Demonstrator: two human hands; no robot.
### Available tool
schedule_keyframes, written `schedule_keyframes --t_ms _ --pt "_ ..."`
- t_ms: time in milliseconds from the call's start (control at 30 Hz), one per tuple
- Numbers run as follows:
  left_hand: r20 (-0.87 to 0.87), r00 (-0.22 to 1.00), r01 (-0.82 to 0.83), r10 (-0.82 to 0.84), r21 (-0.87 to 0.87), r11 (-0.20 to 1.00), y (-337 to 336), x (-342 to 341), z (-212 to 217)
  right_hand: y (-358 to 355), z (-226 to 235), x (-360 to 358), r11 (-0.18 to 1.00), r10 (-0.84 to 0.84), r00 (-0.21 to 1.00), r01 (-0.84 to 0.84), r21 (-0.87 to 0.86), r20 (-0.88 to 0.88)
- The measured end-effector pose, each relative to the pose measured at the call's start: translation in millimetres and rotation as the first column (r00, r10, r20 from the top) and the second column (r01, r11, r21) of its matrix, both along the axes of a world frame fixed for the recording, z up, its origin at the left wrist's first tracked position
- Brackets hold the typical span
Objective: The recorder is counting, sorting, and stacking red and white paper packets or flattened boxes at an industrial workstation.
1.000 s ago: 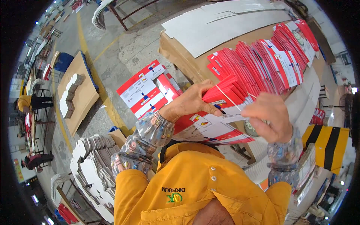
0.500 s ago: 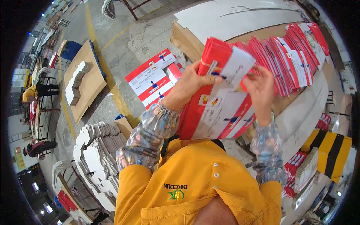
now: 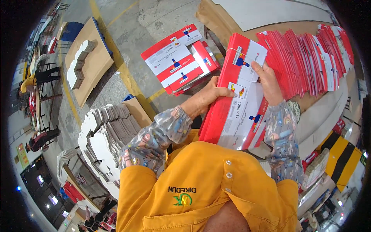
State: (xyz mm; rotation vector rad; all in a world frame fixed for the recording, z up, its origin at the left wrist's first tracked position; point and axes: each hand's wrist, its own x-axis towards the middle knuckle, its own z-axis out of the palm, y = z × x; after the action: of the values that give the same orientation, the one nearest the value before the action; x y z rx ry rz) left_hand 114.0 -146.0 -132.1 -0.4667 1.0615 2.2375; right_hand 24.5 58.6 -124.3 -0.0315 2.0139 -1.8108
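Between my hands is a thick bundle of flat red-and-white printed cartons (image 3: pixel 247 112), tilted up in front of my chest. A thin band (image 3: pixel 232 49) seems to run across its upper part. My left hand (image 3: pixel 206 96) is closed round the bundle's left edge, thumb on the printed face and fingers hidden behind. On the right edge, my right hand (image 3: pixel 266 81) grips higher up, its thumb on the white panel near the notch. Right of that hand, a long row of similar folded cartons (image 3: pixel 284 62) stands on edge on the work table.
A stack of red-and-white cartons (image 3: pixel 166 63) lies ahead on the left. White cut board sheets (image 3: pixel 102 147) are piled at my left, beyond them a brown board (image 3: pixel 91 65) with grey-white pieces. Large white sheets (image 3: pixel 266 13) cover the table's far side. Pale loops (image 3: pixel 295 110) lie by my right wrist.
My left hand has gone from the bundle's upper left corner down to its middle left edge. My right hand now presses its thumb on the face. The view has shifted.
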Motion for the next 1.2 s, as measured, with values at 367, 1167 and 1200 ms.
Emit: schedule_keyframes --t_ms 367,1167,1200 --pt "0.067 0.985 -0.16 0.158 0.026 0.987 -115 5 -11 38 -39 98 0.984 -0.137 0.966 0.108 0.14 0.218" --pt "0.05 0.969 -0.228 0.243 -0.207 0.951 -62 69 -23 39 14 203 0.89 -0.45 0.861 0.411 0.197 0.236" --pt "0.057 0.967 -0.234 0.249 -0.201 0.951 -60 72 -25 37 14 201 0.892 -0.445 0.863 0.403 0.206 0.237"
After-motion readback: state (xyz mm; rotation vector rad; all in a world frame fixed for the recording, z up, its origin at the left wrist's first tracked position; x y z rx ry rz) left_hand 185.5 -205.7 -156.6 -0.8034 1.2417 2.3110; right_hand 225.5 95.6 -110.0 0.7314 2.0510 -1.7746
